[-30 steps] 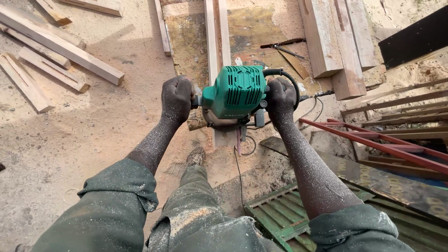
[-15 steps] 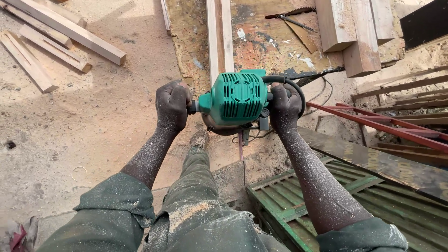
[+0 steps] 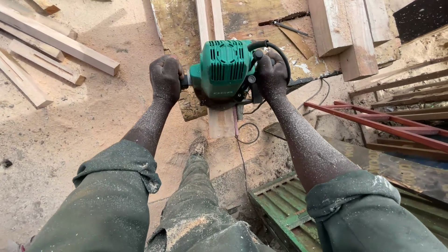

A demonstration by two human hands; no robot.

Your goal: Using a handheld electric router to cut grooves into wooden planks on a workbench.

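Green router [image 3: 227, 67] is sitting upper centre of frame on a narrow plank [image 3: 219, 119]. Left hand [image 3: 165, 78] and right hand [image 3: 272, 74] are each wrapping a tight grip round its side handles. Sawdust is coating both forearms.

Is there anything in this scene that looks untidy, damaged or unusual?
Yes. Sawdust coats both forearms and the trousers. A black cable lies loose in a loop below the green power tool that the left hand and right hand grip. Wooden offcuts lie scattered on the sandy ground.
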